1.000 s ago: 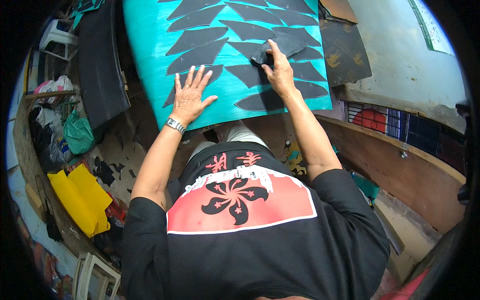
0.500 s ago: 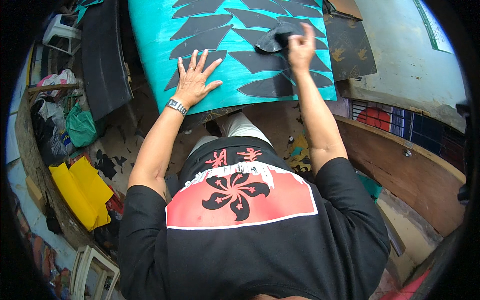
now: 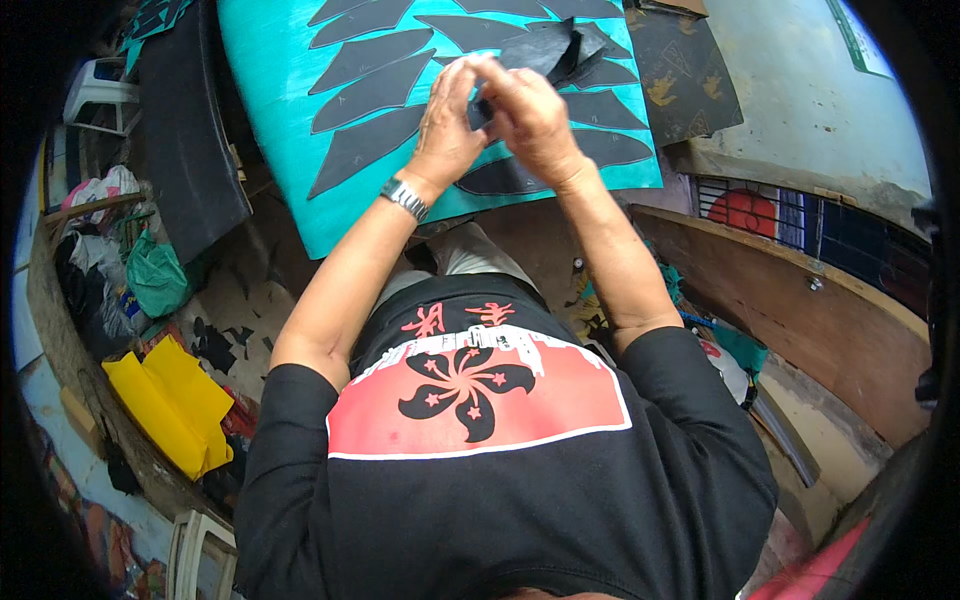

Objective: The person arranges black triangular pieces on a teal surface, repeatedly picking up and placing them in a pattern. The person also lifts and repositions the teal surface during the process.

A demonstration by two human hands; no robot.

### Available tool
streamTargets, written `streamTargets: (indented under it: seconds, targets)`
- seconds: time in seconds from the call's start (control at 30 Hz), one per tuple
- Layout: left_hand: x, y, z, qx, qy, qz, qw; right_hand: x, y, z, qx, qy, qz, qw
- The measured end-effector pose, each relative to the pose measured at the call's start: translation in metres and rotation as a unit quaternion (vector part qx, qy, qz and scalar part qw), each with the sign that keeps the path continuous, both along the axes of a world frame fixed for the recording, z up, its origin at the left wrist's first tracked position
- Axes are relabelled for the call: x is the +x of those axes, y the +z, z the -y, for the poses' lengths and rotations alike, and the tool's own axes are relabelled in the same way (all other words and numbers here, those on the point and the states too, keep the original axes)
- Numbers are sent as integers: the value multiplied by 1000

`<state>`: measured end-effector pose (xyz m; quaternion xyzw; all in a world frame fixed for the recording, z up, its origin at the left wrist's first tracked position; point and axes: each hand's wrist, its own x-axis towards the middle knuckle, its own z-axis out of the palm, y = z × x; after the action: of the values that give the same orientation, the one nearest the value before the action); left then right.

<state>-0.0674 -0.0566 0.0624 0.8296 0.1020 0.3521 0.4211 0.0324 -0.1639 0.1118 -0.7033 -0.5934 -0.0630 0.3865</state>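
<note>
Here come both arms angled inward, left hand (image 3: 445,135) and right hand (image 3: 532,122) meeting over the teal sheet (image 3: 268,120), fingers bent (too blurred, I cannot tell what they grip)! Just beyond, a folded black piece (image 3: 538,48) lies across flat black shapes (image 3: 366,150). Red characters (image 3: 428,320) mark the black shirt (image 3: 520,510).

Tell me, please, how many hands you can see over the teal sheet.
2: the left hand and, beside it, the right hand, both over the teal sheet. No others show.
</note>
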Motion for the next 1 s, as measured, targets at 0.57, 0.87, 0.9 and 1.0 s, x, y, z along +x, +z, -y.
streamTargets:
  seconds: [0.57, 0.87, 0.9, 1.0]
  targets:
    - [78, 45, -55, -197, 19, 2, 980, 50, -74, 33, -155, -230, -48, 960]
    - [-35, 61, -71, -512, -193, 158, 822, 20, -45, 3, 114, -65, -489, 862]
    - [-52, 52, -62, -545, -129, 110, 821, 12, -44, 1, 112, 34, -722, 682]
    - [-97, 24, -39, -634, -1, 58, 771, -11, -45, 0, -12, 129, -779, 614]
